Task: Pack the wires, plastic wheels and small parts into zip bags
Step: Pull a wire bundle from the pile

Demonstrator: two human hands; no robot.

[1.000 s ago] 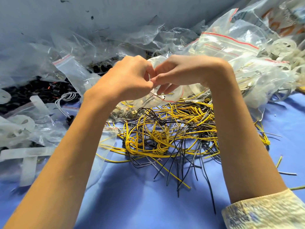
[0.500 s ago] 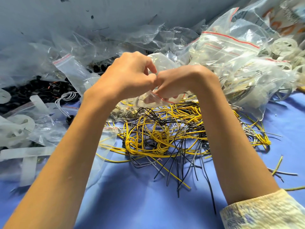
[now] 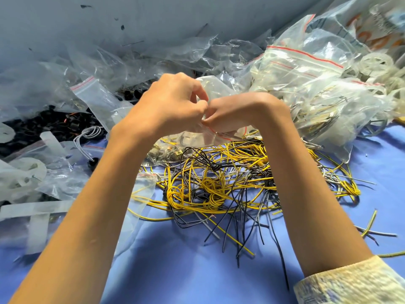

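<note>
My left hand (image 3: 173, 106) and my right hand (image 3: 238, 110) meet above the wire pile, and both pinch the red-striped top edge of a small clear zip bag (image 3: 197, 134). The bag hangs below my fingers; its contents are hard to make out. Beneath lies a tangle of yellow and black wires (image 3: 219, 183) on the blue cloth (image 3: 186, 260). Small brass-coloured parts (image 3: 166, 152) lie in a bag just left of the wires. White plastic wheels (image 3: 375, 62) sit at the far right.
Filled zip bags (image 3: 306, 88) are heaped at the back right. Empty crumpled bags (image 3: 92, 99) and white plastic strips (image 3: 32, 211) cover the left side, with black parts (image 3: 54, 126) behind them. A grey wall (image 3: 153, 18) closes the back. Loose wire ends (image 3: 370, 224) lie at the right.
My right hand has dropped lower and turned its fingers down onto the bag's top edge. Both hands have shifted slightly left and stay pressed together on the bag.
</note>
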